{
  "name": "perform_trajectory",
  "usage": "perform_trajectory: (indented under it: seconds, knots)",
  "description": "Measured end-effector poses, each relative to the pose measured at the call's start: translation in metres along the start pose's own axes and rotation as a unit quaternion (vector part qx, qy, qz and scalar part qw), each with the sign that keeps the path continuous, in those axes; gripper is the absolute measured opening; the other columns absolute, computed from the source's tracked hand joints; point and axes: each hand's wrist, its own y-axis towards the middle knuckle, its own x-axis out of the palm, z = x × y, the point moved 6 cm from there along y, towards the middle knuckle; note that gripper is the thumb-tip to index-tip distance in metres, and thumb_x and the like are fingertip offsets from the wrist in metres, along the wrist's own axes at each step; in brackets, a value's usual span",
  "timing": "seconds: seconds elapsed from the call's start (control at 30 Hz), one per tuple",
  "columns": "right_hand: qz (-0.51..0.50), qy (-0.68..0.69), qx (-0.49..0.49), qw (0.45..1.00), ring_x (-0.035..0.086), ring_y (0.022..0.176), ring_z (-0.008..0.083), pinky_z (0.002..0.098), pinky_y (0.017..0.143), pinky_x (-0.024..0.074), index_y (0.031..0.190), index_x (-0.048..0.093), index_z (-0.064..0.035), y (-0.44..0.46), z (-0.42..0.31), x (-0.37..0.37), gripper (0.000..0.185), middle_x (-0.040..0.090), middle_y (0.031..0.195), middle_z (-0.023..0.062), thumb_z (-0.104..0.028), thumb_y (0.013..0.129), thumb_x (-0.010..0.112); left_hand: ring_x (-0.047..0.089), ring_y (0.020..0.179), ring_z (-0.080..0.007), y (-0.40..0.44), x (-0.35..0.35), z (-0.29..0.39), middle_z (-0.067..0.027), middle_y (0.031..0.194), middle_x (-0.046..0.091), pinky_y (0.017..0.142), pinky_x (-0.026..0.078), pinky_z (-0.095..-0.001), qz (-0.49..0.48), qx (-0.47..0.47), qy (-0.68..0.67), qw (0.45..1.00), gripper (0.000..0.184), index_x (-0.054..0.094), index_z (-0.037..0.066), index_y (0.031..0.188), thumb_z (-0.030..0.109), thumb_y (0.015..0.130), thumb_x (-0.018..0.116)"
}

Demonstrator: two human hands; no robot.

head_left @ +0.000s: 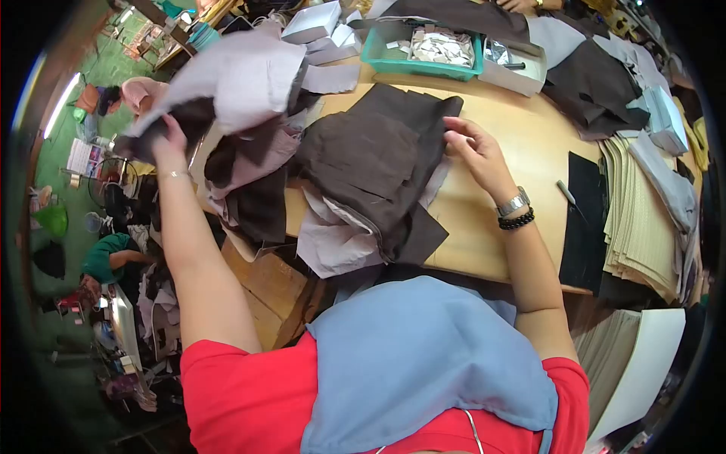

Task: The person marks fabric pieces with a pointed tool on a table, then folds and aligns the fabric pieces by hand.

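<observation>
left hand (169, 144) has its grip closed on the lifted cloth (242, 83); right hand (478, 155) has the grip loosely open at the edge of dark fabric pile (367, 147)

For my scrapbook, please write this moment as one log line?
left hand: holding dark cloth | right hand: at edge of dark brown cloth stack | beyond stack: teal tray

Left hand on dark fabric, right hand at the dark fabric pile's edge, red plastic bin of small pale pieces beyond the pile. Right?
One error: the head view shows the plastic bin is teal green, not red. The left hand and right hand are as you say.
</observation>
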Motion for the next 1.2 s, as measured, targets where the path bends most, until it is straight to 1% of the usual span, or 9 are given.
perform_trajectory:
  seconds: [0.1, 0.23, 0.3, 0.33, 0.43, 0.5, 0.77, 1.13, 1.2]
  knots:
    - [-0.031, -0.213, -0.094, 0.972, 0.061, 0.113, 0.0300, 0.0374, 0.097, 0.0473, 0.130, 0.060, -0.0043, -0.004, -0.015, 0.017, 0.055, 0.064, 0.121, 0.0174, -0.038, 0.088, 0.072, 0.059, 0.115, -0.0338, -0.091, -0.085, -0.052, -0.0184, 0.128, 0.054, 0.098, 0.051, -0.0478, 0.263, -0.009, 0.167, 0.950, 0.036, 0.052, 0.002, 0.130, 0.021, 0.100, 0.050]
    - [-0.103, -0.343, -0.176, 0.917, 0.047, 0.130, 0.0347, 0.0478, 0.109, 0.0378, 0.131, 0.059, -0.0111, -0.017, -0.023, 0.043, 0.060, 0.051, 0.140, 0.0183, -0.044, 0.084, 0.074, 0.027, 0.145, -0.0338, -0.219, 0.012, -0.126, -0.0185, 0.160, 0.013, 0.120, 0.016, -0.0484, 0.230, 0.073, 0.349, 0.905, 0.067, 0.015, 0.005, 0.155, 0.029, 0.102, 0.046]
    - [-0.127, -0.381, -0.176, 0.899, 0.044, 0.134, 0.0326, 0.0554, 0.110, 0.0343, 0.126, 0.062, -0.0146, -0.021, -0.020, 0.051, 0.054, 0.049, 0.142, 0.0137, -0.042, 0.082, 0.075, 0.015, 0.150, -0.0318, -0.284, 0.065, -0.163, -0.0196, 0.160, 0.020, 0.120, 0.010, -0.0508, 0.134, 0.199, 0.511, 0.825, 0.070, 0.022, 0.002, 0.154, 0.040, 0.100, 0.046]
    - [-0.144, -0.399, -0.171, 0.889, 0.044, 0.134, 0.0318, 0.0574, 0.109, 0.0339, 0.123, 0.063, -0.0145, -0.020, -0.018, 0.054, 0.050, 0.050, 0.141, 0.0118, -0.041, 0.082, 0.075, 0.016, 0.149, -0.0323, -0.307, 0.075, -0.188, -0.0191, 0.160, 0.020, 0.120, 0.010, -0.0513, -0.056, 0.207, 0.606, 0.766, 0.070, 0.025, 0.005, 0.153, 0.040, 0.099, 0.049]
    - [-0.166, -0.435, -0.172, 0.868, 0.052, 0.126, 0.0275, 0.0625, 0.110, 0.0290, 0.105, 0.066, -0.0129, -0.010, -0.003, 0.053, 0.024, 0.062, 0.123, 0.0040, -0.026, 0.085, 0.070, 0.023, 0.148, -0.0340, -0.394, 0.123, -0.264, -0.0174, 0.156, 0.032, 0.116, 0.015, -0.0585, -0.448, 0.125, 0.764, 0.448, 0.064, 0.045, 0.014, 0.146, 0.040, 0.091, 0.062]
    - [-0.149, -0.451, -0.150, 0.867, 0.055, 0.122, 0.0256, 0.0622, 0.112, 0.0260, 0.099, 0.064, -0.0123, -0.007, -0.007, 0.044, 0.014, 0.065, 0.115, 0.0033, -0.017, 0.086, 0.068, 0.034, 0.143, -0.0354, -0.413, 0.124, -0.288, -0.0135, 0.147, 0.046, 0.112, 0.020, -0.0637, -0.504, 0.107, 0.760, 0.396, 0.053, 0.057, 0.018, 0.134, 0.035, 0.086, 0.071]
    - [0.218, -0.340, -0.257, 0.878, 0.057, 0.117, 0.0368, 0.0417, 0.100, 0.0421, 0.130, 0.054, -0.0008, -0.040, -0.059, -0.059, 0.039, 0.060, 0.127, 0.0210, -0.019, 0.096, 0.056, 0.055, 0.120, -0.0330, -0.390, 0.107, -0.339, -0.0130, 0.132, 0.058, 0.100, 0.040, -0.0454, -0.374, 0.086, 0.709, 0.592, 0.043, 0.061, 0.011, 0.122, 0.024, 0.083, 0.076]
    - [0.115, -0.275, -0.076, 0.951, 0.062, 0.096, 0.0290, 0.0381, 0.089, 0.0484, 0.119, 0.060, -0.0039, -0.104, -0.027, -0.043, 0.043, 0.064, 0.096, 0.0151, -0.026, 0.085, 0.074, 0.055, 0.113, -0.0320, -0.381, 0.140, -0.394, -0.0152, 0.118, 0.060, 0.097, 0.042, -0.0411, -0.423, 0.238, 0.760, 0.431, 0.033, 0.062, 0.007, 0.120, 0.016, 0.089, 0.067]
    - [0.044, -0.226, -0.140, 0.963, 0.062, 0.096, 0.0268, 0.0373, 0.091, 0.0476, 0.120, 0.060, -0.0043, -0.110, -0.054, -0.027, 0.042, 0.064, 0.095, 0.0131, -0.028, 0.087, 0.072, 0.058, 0.108, -0.0269, -0.360, 0.132, -0.384, -0.0141, 0.112, 0.062, 0.095, 0.044, -0.0365, -0.376, 0.122, 0.691, 0.605, 0.027, 0.062, 0.004, 0.119, 0.010, 0.093, 0.059]
